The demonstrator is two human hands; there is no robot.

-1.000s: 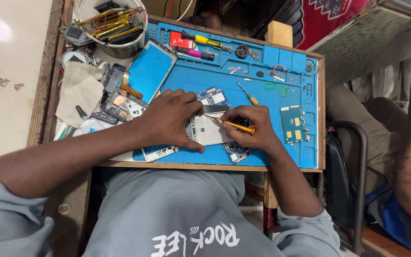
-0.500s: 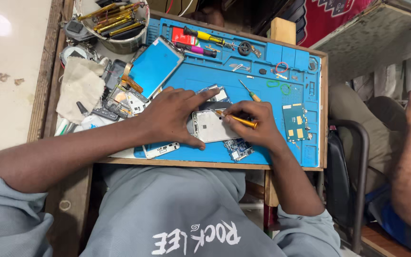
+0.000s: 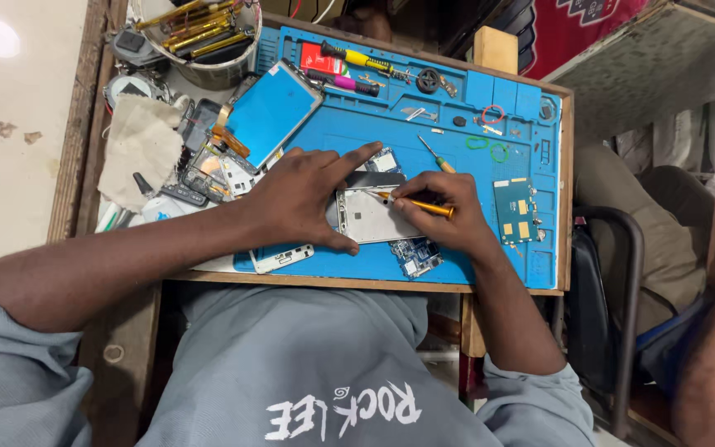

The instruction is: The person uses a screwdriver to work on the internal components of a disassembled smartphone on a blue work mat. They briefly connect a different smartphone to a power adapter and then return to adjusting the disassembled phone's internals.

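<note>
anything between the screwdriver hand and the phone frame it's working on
Nothing visible: the right hand holds the yellow screwdriver with its tip at the phone frame, which the left hand pins to the blue mat.

A matt blue rubbery work mat (image 3: 448,240) is seen laid on a worn wooden table (image 3: 374,283), with a pale, apparently metal phone frame (image 3: 374,219), a glossy blue screen panel (image 3: 271,112) and a coarse beige cloth (image 3: 138,149).
</note>
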